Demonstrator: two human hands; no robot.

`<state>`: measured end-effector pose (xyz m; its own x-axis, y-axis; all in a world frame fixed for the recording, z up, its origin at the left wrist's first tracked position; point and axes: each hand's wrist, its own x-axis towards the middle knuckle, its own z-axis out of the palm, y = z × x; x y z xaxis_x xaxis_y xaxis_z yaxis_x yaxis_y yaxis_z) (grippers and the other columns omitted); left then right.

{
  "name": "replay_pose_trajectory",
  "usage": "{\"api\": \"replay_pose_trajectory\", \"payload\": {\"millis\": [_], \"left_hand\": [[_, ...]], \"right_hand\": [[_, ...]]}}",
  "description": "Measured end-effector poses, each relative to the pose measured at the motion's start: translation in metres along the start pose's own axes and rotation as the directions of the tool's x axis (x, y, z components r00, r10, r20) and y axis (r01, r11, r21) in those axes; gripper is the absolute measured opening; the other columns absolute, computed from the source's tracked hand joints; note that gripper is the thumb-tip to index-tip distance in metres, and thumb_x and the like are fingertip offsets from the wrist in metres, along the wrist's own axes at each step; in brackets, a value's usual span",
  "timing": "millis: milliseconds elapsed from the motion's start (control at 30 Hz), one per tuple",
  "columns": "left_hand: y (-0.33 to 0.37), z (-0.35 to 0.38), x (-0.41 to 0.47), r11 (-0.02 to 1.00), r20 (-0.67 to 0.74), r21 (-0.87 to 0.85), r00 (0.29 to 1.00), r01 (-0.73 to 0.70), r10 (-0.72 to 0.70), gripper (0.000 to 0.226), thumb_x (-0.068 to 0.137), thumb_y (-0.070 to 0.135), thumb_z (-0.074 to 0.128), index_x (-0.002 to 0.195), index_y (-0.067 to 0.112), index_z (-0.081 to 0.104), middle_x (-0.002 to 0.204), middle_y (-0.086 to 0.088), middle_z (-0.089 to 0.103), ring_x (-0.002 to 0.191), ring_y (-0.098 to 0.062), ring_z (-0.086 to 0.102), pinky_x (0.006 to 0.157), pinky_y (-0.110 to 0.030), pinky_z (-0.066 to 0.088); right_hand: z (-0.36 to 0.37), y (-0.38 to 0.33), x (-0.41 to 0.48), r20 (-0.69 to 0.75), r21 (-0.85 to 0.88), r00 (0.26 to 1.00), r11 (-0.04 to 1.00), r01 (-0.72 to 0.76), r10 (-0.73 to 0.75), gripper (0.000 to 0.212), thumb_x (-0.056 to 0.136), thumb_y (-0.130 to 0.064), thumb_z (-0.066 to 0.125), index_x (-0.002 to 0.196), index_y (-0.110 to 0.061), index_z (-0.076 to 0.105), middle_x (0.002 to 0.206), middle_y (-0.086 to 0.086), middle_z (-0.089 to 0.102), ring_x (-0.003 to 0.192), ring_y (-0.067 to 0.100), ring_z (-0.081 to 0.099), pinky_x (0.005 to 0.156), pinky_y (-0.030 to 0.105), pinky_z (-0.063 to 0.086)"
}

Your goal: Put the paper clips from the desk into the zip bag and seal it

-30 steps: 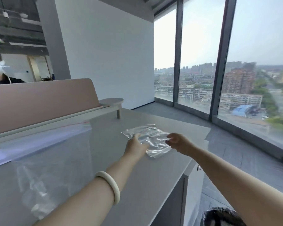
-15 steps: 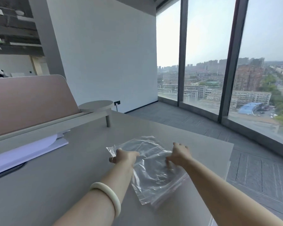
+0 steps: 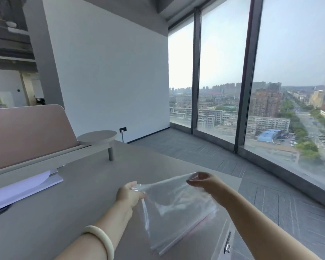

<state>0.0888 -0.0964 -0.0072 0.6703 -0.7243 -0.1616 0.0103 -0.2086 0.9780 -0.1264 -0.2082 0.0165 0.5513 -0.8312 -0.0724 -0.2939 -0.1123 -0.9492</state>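
**Over the tabletop: both hands hold the zip bag**

Above the grey tabletop (image 3: pixel 94 184), near its window-side edge, the clear zip bag (image 3: pixel 176 209) hangs slack. Left hand (image 3: pixel 129 194) fingers pinch its left corner; right hand (image 3: pixel 204 182) fingers pinch its far corner. White paper (image 3: pixel 21 190) lies well left.

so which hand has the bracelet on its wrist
The left hand: a pale bracelet circles its wrist, while the right hand has a bare wrist. Both grip the zip bag.

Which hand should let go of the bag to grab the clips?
Probably the left hand; it's over the open desk. The right hand holds the bag near the desk's edge. No clips show.
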Motion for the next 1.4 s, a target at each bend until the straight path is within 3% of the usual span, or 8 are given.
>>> {"api": "replay_pose_trajectory", "payload": {"millis": [67, 200, 367, 500, 667, 867, 1033, 1400], "left_hand": [[0.021, 0.012, -0.022, 0.992, 0.120, 0.048, 0.986, -0.118, 0.112, 0.055, 0.077, 0.000, 0.069, 0.128, 0.006, 0.050, 0.119, -0.015, 0.052, 0.072, -0.024, 0.058, 0.052, -0.018, 0.036], [0.059, 0.054, -0.081, 0.913, 0.483, 0.150, 0.834, -0.380, 0.268, 0.049, 0.070, 0.019, 0.078, 0.116, 0.010, 0.062, 0.123, -0.002, 0.058, 0.097, -0.020, 0.064, 0.073, -0.019, 0.045], [0.060, 0.133, -0.146, 0.809, 0.726, 0.176, 0.629, -0.561, 0.278, 0.014, 0.075, 0.012, 0.073, 0.069, 0.021, 0.064, 0.069, 0.009, 0.067, 0.058, 0.005, 0.056, 0.064, -0.009, 0.042], [0.019, 0.193, -0.178, 0.798, 0.808, 0.207, 0.558, -0.566, 0.187, 0.012, 0.078, 0.014, 0.068, 0.070, 0.019, 0.061, 0.075, 0.000, 0.069, 0.068, -0.006, 0.054, 0.067, -0.016, 0.039], [-0.075, 0.251, -0.182, 0.745, 0.812, 0.376, 0.584, -0.550, 0.022, 0.032, 0.081, 0.015, 0.062, 0.056, 0.021, 0.041, 0.068, 0.002, 0.051, 0.058, -0.008, 0.041, 0.042, -0.008, 0.030], [-0.218, 0.297, -0.146, 0.633, 0.725, 0.602, 0.665, -0.487, -0.178, 0.012, 0.086, 0.029, 0.053, 0.092, 0.024, 0.062, 0.111, -0.005, 0.066, 0.113, -0.028, 0.055, 0.094, -0.034, 0.044], [-0.299, 0.313, -0.122, 0.608, 0.629, 0.684, 0.749, -0.404, -0.210, 0.048, 0.090, 0.030, 0.051, 0.136, 0.020, 0.040, 0.137, -0.013, 0.049, 0.129, -0.031, 0.040, 0.106, -0.037, 0.035], [-0.405, 0.333, -0.108, 0.690, 0.663, 0.649, 0.683, -0.320, -0.307, 0.048, 0.090, 0.019, 0.052, 0.136, 0.019, 0.039, 0.144, -0.007, 0.041, 0.133, -0.023, 0.037, 0.110, -0.036, 0.033]], "right_hand": [[-0.027, -0.010, -0.033, -0.168, -0.006, 0.977, 0.991, 0.135, -0.134, 0.017, 0.077, -0.017, 0.073, 0.089, -0.004, 0.069, 0.113, 0.005, 0.052, 0.100, 0.015, 0.053, 0.077, 0.021, 0.038], [-0.097, -0.035, -0.110, -0.322, -0.099, 0.897, 0.953, 0.286, -0.303, 0.006, 0.076, -0.018, 0.074, 0.080, -0.013, 0.072, 0.135, -0.014, 0.041, 0.121, 0.005, 0.043, 0.104, 0.029, 0.029], [-0.168, -0.039, -0.196, -0.389, -0.308, 0.839, 0.912, 0.270, -0.380, 0.008, 0.082, -0.006, 0.067, 0.079, -0.014, 0.067, 0.084, -0.008, 0.068, 0.066, -0.017, 0.059, 0.071, 0.006, 0.042], [-0.200, 0.014, -0.243, -0.359, -0.481, 0.892, 0.873, 0.077, -0.276, 0.029, 0.080, 0.004, 0.065, 0.105, -0.012, 0.063, 0.087, -0.001, 0.064, 0.071, -0.004, 0.060, 0.062, -0.002, 0.043], [-0.201, 0.122, -0.254, -0.340, -0.648, 0.934, 0.747, -0.149, -0.109, 0.048, 0.076, -0.003, 0.057, 0.112, -0.036, 0.055, 0.090, -0.013, 0.055, 0.068, 0.008, 0.053, 0.068, 0.027, 0.047], [-0.165, 0.269, -0.221, -0.385, -0.763, 0.923, 0.558, -0.326, 0.012, 0.053, 0.087, -0.013, 0.043, 0.134, -0.037, 0.039, 0.126, -0.004, 0.058, 0.095, 0.025, 0.061, 0.074, 0.034, 0.046], [-0.126, 0.381, -0.182, -0.386, -0.796, 0.920, 0.480, -0.368, 0.065, 0.053, 0.090, -0.011, 0.038, 0.138, -0.033, 0.035, 0.119, 0.000, 0.061, 0.099, 0.027, 0.061, 0.083, 0.037, 0.039], [-0.042, 0.499, -0.141, -0.020, -0.541, 0.751, 0.625, -0.563, 0.660, 0.068, 0.080, -0.055, 0.059, 0.141, -0.032, 0.040, 0.158, 0.004, 0.014, 0.144, 0.021, 0.019, 0.115, 0.045, 0.021]]}}
